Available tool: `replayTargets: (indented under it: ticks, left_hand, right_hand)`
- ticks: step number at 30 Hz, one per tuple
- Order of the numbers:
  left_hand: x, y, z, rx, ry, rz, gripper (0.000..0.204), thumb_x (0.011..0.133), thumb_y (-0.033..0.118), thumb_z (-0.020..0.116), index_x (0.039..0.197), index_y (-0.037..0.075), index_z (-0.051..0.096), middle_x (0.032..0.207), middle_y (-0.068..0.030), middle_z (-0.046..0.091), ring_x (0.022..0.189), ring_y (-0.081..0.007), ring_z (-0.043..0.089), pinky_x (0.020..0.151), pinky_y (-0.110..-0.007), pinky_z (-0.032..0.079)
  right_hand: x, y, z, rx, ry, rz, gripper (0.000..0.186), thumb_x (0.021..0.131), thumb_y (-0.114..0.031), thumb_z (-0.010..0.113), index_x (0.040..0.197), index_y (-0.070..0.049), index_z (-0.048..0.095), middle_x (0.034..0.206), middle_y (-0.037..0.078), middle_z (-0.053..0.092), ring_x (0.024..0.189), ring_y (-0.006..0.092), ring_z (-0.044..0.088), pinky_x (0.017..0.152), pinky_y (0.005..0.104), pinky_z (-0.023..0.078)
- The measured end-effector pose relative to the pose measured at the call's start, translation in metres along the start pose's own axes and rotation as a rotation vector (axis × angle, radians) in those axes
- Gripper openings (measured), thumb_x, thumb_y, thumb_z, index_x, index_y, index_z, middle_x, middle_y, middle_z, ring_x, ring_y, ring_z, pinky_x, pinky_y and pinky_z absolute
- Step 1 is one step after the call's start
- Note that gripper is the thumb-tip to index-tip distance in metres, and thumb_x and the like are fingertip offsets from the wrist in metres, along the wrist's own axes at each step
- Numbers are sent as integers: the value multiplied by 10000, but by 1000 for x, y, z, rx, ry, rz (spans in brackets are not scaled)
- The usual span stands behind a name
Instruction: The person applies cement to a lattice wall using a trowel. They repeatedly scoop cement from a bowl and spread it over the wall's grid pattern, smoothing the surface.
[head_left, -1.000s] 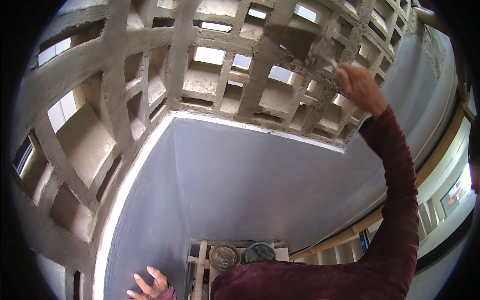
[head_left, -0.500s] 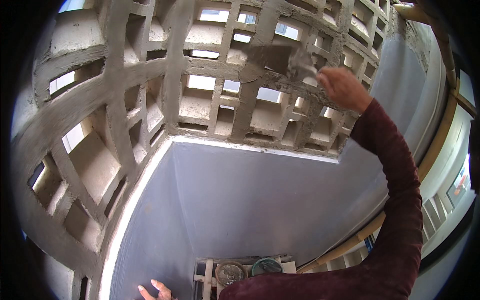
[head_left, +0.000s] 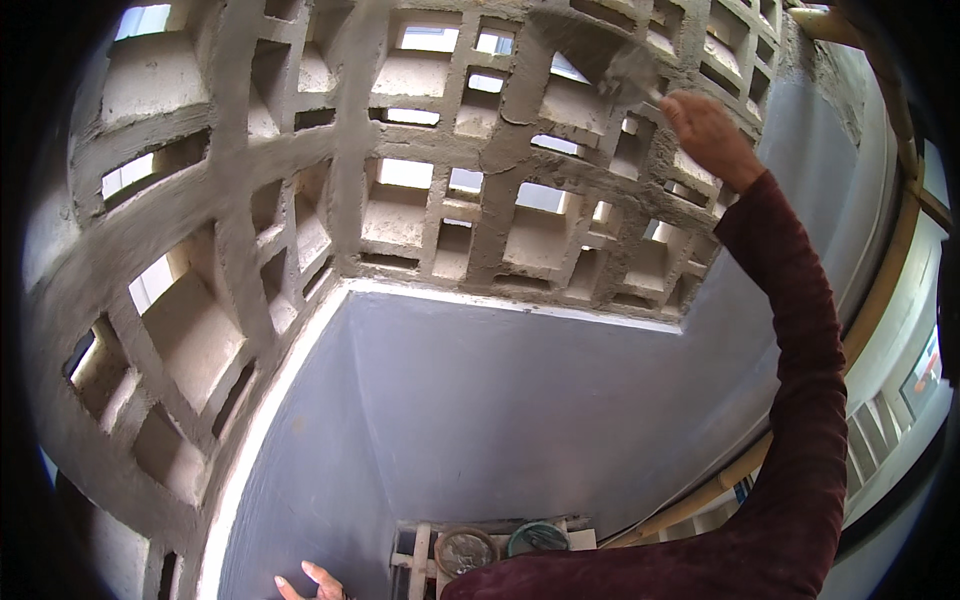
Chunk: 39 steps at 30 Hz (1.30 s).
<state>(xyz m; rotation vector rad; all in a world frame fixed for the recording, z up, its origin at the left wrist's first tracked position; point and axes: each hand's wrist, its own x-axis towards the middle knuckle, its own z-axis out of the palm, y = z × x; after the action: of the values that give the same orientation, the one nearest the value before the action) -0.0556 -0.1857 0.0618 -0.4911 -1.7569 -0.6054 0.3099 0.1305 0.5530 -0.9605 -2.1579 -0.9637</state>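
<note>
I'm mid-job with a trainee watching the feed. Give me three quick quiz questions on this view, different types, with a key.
1. Fill in: the trowel is held in the ____ hand.
2. True or false: the green-rimmed tub stands to the right of the brown-rimmed tub.
3. What colour is the sleeve on the raised arm? A) yellow B) white C) dark red

Key: 1. right hand; 2. true; 3. C
</note>
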Motion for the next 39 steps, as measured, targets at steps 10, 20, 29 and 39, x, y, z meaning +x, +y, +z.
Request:
replayTargets:
  ticks: [10, 20, 29, 39]
  left_hand:
    - [-14, -13, 7, 67, -44, -9, 496, 679, 458, 704, 1091, 200, 604, 1330, -162, 430, 1313, -401, 257, 1095, -529, 64]
    - [-4, -5, -1, 95, -105, -68, 512, 676, 458, 711, 1096, 185, 604, 1314, -146, 442, 1275, -385, 296, 1080, -519, 108]
    - [1, 16, 8, -8, 42, -111, 570, 705, 450, 717, 1163, 162, 538, 1373, -211, 386, 1367, -461, 110, 1075, -612, -6]
    - [-2, 18, 14, 47, 41, -122, 573, 717, 459, 709, 1187, 179, 537, 1386, -216, 384, 1360, -496, 89, 1040, -669, 12]
  right_hand:
    - [-60, -54, 56, -140, -380, -228, 274, 924, -232, 443, 779, -3, 488, 664, 159, 535, 615, 331, 571, 593, 439, 454]
    - [13, 1, 10, -191, -120, -183, 291, 936, -238, 442, 767, -7, 495, 661, 182, 500, 655, 357, 529, 647, 447, 420]
    - [65, 26, -29, -164, -29, -199, 331, 936, -266, 430, 773, 4, 530, 762, 207, 554, 777, 382, 541, 741, 473, 417]
    - [140, 62, -65, 236, 90, 161, 389, 966, -344, 378, 791, -33, 533, 580, 22, 492, 385, 102, 442, 338, 289, 356]
